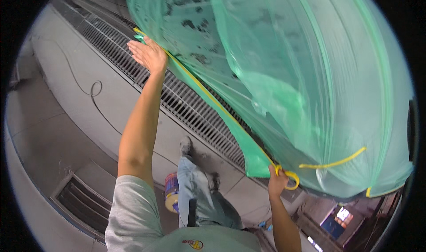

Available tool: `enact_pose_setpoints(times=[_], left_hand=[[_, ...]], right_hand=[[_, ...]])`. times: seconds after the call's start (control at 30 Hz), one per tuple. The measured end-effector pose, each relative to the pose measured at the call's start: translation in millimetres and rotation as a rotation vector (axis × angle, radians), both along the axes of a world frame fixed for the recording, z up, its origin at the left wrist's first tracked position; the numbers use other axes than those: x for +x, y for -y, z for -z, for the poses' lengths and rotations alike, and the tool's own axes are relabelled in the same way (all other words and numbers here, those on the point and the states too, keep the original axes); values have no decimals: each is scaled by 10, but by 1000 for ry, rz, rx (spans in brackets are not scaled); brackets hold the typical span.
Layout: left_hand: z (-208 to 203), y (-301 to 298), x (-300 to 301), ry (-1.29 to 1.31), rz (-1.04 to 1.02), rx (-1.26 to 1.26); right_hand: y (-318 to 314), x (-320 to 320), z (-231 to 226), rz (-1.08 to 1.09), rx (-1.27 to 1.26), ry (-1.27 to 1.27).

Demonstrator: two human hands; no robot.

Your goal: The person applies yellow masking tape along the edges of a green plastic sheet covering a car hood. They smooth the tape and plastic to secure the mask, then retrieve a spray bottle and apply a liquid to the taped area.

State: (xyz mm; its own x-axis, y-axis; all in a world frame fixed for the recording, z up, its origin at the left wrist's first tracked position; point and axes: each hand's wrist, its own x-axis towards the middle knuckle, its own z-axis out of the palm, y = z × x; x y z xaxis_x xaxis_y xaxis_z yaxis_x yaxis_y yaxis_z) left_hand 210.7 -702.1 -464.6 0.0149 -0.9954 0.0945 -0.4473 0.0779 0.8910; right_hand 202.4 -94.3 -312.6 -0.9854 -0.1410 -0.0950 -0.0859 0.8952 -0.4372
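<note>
A sheet of thin green plastic film covers a large rounded body, with dark patches showing through it. A long strip of yellow tape runs slantwise along the film's lower edge. At the strip's far end my left hand lies with fingers stretched out, its edge against the tape and film. My right hand, at the near end, grips a yellow roll of tape, whose ring sticks out to the right. A flap of film hangs below the strip. My right fingers are partly hidden.
A slotted metal floor grate runs beneath the film's edge. To the left a thin dark cable loops over the pale floor. Beside my legs stands a round can. Another short yellow tape strip sticks to the film at right.
</note>
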Motion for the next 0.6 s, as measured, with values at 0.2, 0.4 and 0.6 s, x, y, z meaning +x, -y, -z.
enact_pose_setpoints(times=[0.2, 0.4, 0.6], left_hand=[[-68, -2183, -129, 39, 452, -212], [-215, -3762, -235, -36, 670, -262], [-141, -3825, -388, -39, 622, -340]], right_hand=[[123, -24, 123, 41, -148, -15], [194, -29, 101, -1, -136, -17], [-625, 28, 187, -108, 31, -188]])
